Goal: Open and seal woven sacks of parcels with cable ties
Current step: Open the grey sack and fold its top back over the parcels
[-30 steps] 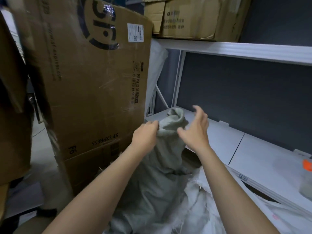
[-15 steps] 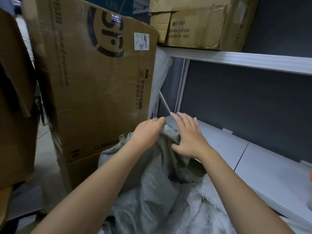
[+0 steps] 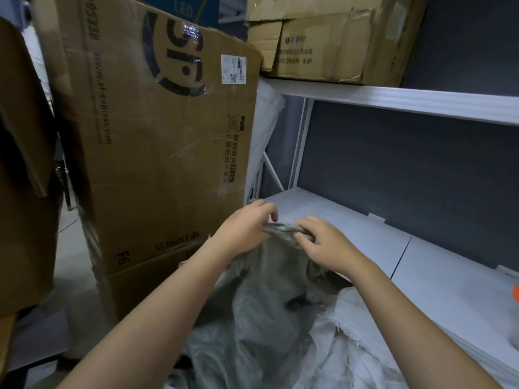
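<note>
Grey woven plastic, soft and crumpling, is bunching between a worker's hands in a cramped storeroom. The left hand [image 3: 243, 230] is closing around the gathered mouth of the sack [image 3: 269, 299], while the right hand [image 3: 323, 244] is pinching the same twisted edge, fingers curled. The sack is slumping on the floor between a large cardboard box [image 3: 157, 141] and a white shelf [image 3: 365, 237], beside a paler, fraying sack [image 3: 362, 341]. The cloth looks light and limp, likely slippery; the bunched neck seems the sensible place to grip. No cable tie is showing.
</note>
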A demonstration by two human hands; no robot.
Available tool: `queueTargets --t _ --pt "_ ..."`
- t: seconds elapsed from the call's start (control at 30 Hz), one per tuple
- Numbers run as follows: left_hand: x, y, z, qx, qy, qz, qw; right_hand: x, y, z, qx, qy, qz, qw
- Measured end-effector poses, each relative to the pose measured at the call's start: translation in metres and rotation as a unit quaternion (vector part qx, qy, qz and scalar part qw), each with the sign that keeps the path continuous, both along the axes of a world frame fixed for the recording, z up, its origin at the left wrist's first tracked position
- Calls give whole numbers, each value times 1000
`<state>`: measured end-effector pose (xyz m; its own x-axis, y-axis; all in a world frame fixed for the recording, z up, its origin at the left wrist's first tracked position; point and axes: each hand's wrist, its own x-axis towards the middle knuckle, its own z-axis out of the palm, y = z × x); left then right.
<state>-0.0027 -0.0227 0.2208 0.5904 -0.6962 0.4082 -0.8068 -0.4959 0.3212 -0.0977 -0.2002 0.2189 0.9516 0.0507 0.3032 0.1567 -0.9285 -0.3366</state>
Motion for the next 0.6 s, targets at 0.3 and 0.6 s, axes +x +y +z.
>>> queueTargets --t 0.3,0.6 --pt "-10 -5 -15 27 151 -17 988 -4 0 -7 -88 -116 39 989" --pt "-11 5 -12 100 52 -2 994 -3 1 -14 129 -13 -16 991"
